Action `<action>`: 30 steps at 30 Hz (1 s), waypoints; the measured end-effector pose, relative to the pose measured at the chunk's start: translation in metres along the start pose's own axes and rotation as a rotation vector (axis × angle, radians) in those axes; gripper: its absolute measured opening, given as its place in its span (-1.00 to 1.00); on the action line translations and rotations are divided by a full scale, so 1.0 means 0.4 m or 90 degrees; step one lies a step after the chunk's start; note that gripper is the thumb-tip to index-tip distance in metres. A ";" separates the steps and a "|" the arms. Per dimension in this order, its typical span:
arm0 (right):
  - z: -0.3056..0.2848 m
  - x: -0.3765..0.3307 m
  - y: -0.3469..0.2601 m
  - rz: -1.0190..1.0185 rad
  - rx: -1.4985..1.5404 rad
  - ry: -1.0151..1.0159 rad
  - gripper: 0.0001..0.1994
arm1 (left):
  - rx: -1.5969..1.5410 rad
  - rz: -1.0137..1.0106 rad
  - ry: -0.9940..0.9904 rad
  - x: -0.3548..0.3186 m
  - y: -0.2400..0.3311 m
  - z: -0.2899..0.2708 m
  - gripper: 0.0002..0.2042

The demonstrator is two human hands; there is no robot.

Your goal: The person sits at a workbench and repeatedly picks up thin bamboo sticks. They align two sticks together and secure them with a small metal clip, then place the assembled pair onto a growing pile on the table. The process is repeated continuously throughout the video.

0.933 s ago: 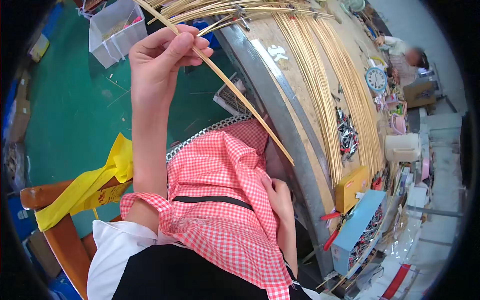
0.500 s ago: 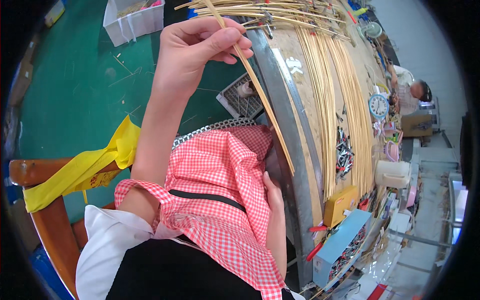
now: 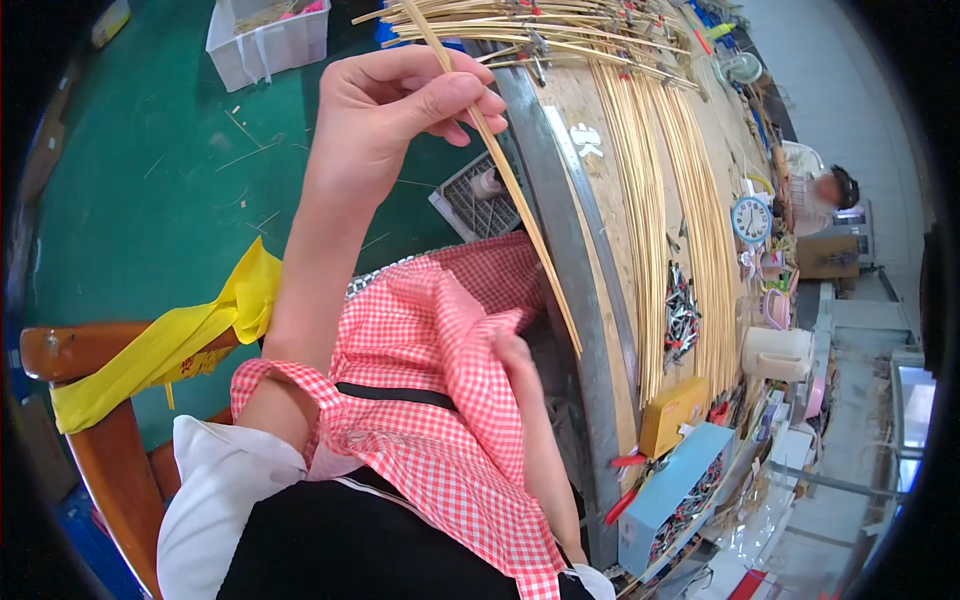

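Note:
My left hand (image 3: 400, 105) is raised at the upper middle and pinches a long, thin bamboo strip (image 3: 530, 225) between thumb and fingers. The strip slants from the top edge down to the right, its lower end over the grey metal edge of the workbench (image 3: 550, 170). My right hand (image 3: 512, 350) is low by my lap, its fingers closed and partly hidden in a bunched fold of the red-and-white checked apron (image 3: 470, 350). The fold stands up beside the hand.
Bundles of bamboo strips (image 3: 635, 200) lie along the bench beside a metal ruler (image 3: 590, 200) and a pile of small clips (image 3: 682, 315). A yellow box (image 3: 672, 415) and blue box (image 3: 665, 490) stand nearby. A wooden chair (image 3: 90, 350) is at left; another person (image 3: 815, 190) sits far right.
My right hand has moved up and left, and the apron cloth beside it has bunched up. My left hand still holds the strip, shifted slightly.

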State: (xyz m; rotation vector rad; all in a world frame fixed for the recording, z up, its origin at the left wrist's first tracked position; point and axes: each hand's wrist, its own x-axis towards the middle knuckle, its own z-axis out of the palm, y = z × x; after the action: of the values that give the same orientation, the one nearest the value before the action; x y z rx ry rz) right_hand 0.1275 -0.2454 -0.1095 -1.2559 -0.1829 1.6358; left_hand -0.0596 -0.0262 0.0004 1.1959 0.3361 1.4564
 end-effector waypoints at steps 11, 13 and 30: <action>0.305 0.012 0.094 -0.035 -0.610 -0.546 -0.65 | -0.108 0.106 0.003 -0.005 0.048 -0.030 -0.84; 0.313 0.030 0.094 -0.096 -0.745 -0.521 -0.56 | -0.091 0.149 -0.006 -0.004 0.056 -0.049 -0.84; -0.462 0.245 -0.001 -0.076 -0.980 0.547 -0.50 | -0.142 0.120 0.000 0.000 0.041 -0.092 -0.81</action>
State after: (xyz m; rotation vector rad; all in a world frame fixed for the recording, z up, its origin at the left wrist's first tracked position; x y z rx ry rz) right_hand 0.2795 -0.2490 -0.2532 -2.8432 -1.0489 0.4822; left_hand -0.0985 -0.0158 -0.0030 1.0682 0.0584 1.6092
